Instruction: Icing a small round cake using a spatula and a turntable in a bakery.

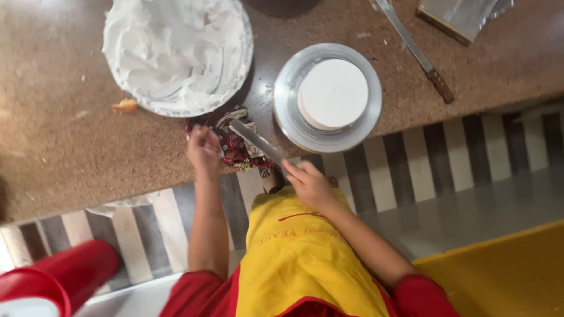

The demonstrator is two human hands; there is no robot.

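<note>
Counter (70, 147) left bare — bowl (179, 53), turntable (327, 97) crowd beyond.

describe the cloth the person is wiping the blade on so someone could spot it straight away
On the brown speckled counter, look at the front edge, below the big bowl of white cream and left of the silver turntable. The crumpled cloth lies there between both hands, under the long metal blade. It alone is dark red and patterned.

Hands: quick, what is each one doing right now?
Left hand: closed, gripping the patterned cloth at the counter edge.
Right hand: closed on the spatula handle, blade on the cloth.
</note>
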